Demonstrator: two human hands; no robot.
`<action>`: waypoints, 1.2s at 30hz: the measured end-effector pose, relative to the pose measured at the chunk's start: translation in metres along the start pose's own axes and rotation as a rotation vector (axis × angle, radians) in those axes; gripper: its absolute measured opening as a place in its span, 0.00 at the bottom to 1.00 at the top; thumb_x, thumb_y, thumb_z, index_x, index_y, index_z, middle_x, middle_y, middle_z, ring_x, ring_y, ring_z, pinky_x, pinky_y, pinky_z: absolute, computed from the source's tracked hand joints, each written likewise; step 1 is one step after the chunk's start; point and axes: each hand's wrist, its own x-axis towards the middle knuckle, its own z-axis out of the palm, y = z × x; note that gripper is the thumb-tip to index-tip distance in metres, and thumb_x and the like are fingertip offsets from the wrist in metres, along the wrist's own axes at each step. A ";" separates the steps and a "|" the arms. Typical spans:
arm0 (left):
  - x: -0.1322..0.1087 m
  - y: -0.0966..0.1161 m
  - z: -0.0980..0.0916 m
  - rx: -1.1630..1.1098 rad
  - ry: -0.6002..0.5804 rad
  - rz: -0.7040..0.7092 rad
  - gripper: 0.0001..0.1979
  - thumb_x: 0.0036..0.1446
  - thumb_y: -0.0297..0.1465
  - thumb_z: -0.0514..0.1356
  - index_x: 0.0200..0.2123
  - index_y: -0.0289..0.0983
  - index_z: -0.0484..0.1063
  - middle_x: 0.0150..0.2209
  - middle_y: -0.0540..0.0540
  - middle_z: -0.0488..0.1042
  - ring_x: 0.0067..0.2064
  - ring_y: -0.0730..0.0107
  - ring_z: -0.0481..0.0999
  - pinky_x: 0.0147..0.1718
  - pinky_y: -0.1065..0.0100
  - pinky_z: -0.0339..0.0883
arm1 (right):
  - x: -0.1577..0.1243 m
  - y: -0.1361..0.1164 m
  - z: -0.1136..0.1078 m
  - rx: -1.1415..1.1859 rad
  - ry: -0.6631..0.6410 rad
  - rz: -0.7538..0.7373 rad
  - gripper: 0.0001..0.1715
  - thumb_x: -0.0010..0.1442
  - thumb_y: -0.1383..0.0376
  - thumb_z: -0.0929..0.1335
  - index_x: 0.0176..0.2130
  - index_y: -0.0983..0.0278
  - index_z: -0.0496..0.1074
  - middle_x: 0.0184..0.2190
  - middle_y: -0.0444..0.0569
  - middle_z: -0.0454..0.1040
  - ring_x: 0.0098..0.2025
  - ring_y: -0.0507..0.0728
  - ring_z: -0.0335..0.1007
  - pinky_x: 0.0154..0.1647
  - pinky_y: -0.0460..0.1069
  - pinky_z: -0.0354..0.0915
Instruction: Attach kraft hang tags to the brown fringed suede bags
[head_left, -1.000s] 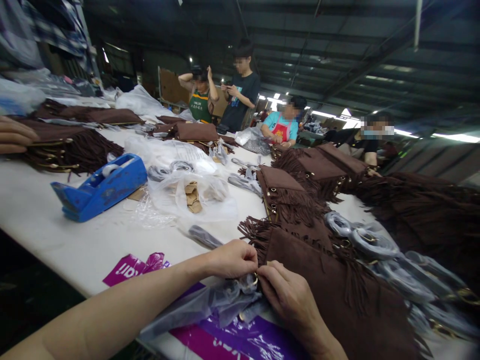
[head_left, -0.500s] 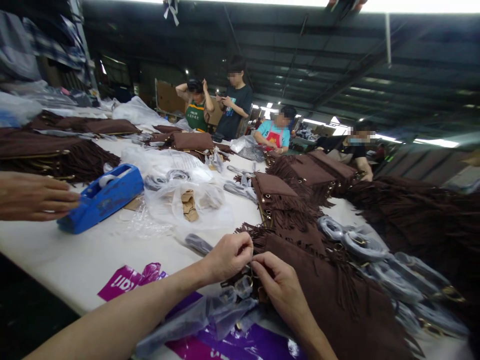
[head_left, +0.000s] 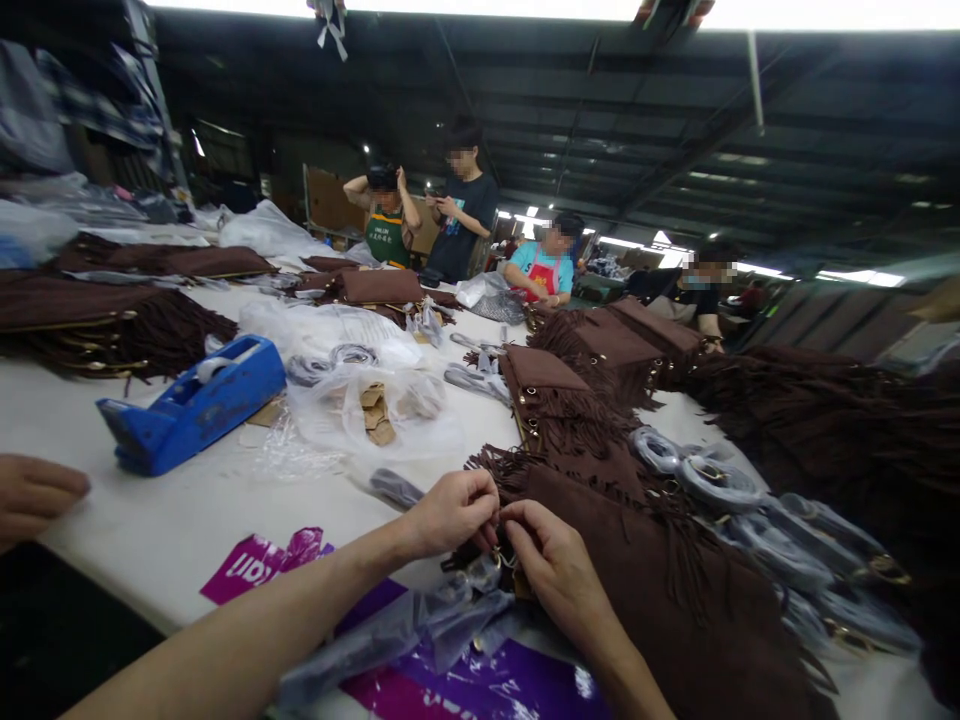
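A brown suede fringed bag [head_left: 660,590] lies on the white table [head_left: 172,510] right in front of me. My left hand [head_left: 450,512] and my right hand [head_left: 551,570] meet at the bag's near left corner, both with fingers pinched together on small gold metal hardware [head_left: 501,560] there. A plastic-wrapped strap [head_left: 420,630] trails from that corner toward me, over purple plastic packaging [head_left: 480,690].
A blue tape dispenser [head_left: 191,405] sits to the left, clear plastic bags [head_left: 375,400] behind it. More brown fringed bags [head_left: 555,395] and wrapped straps [head_left: 750,510] cover the right side. Another person's hand [head_left: 34,495] rests at the left edge. Several people work at the far end.
The other person's hand at the left has drawn back from the tape dispenser toward the table edge. My hands stay pinched at the bag's corner, shifted slightly.
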 end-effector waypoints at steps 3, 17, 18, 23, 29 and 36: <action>0.002 -0.001 -0.002 -0.018 -0.004 -0.014 0.03 0.50 0.29 0.53 0.28 0.36 0.62 0.21 0.53 0.70 0.22 0.73 0.74 0.21 0.74 0.69 | 0.001 0.000 0.001 -0.042 -0.033 -0.025 0.11 0.58 0.67 0.62 0.37 0.63 0.73 0.31 0.46 0.73 0.31 0.54 0.68 0.34 0.47 0.62; 0.004 0.000 -0.006 -0.093 -0.017 -0.027 0.03 0.47 0.29 0.54 0.27 0.35 0.63 0.21 0.53 0.70 0.23 0.72 0.75 0.22 0.73 0.69 | 0.003 0.005 0.013 -0.202 -0.059 -0.014 0.10 0.59 0.65 0.65 0.29 0.62 0.74 0.27 0.45 0.72 0.30 0.53 0.68 0.31 0.45 0.59; 0.004 0.001 -0.006 -0.095 -0.021 -0.031 0.03 0.47 0.29 0.54 0.27 0.35 0.63 0.21 0.53 0.70 0.23 0.72 0.75 0.22 0.73 0.70 | 0.002 0.005 0.014 -0.236 -0.053 -0.027 0.11 0.59 0.64 0.65 0.28 0.62 0.73 0.27 0.44 0.71 0.29 0.53 0.68 0.30 0.45 0.58; 0.004 0.002 -0.008 -0.097 -0.017 -0.037 0.03 0.48 0.29 0.54 0.27 0.35 0.63 0.22 0.51 0.71 0.24 0.72 0.75 0.23 0.73 0.70 | -0.001 0.004 0.019 -0.395 -0.035 -0.096 0.11 0.59 0.65 0.64 0.26 0.61 0.70 0.27 0.44 0.71 0.28 0.52 0.66 0.29 0.45 0.55; 0.005 0.001 -0.021 0.072 0.030 -0.066 0.04 0.49 0.30 0.54 0.26 0.36 0.64 0.17 0.53 0.68 0.20 0.73 0.72 0.18 0.76 0.65 | 0.000 0.003 0.016 -0.155 0.017 -0.028 0.10 0.60 0.63 0.63 0.29 0.61 0.70 0.28 0.44 0.70 0.31 0.54 0.66 0.33 0.46 0.59; -0.005 0.001 -0.016 0.064 -0.165 -0.061 0.08 0.45 0.30 0.57 0.32 0.34 0.69 0.20 0.53 0.69 0.20 0.75 0.70 0.20 0.74 0.67 | 0.002 0.004 0.009 0.268 0.065 0.187 0.17 0.59 0.51 0.65 0.30 0.62 0.67 0.19 0.38 0.60 0.21 0.50 0.56 0.21 0.44 0.54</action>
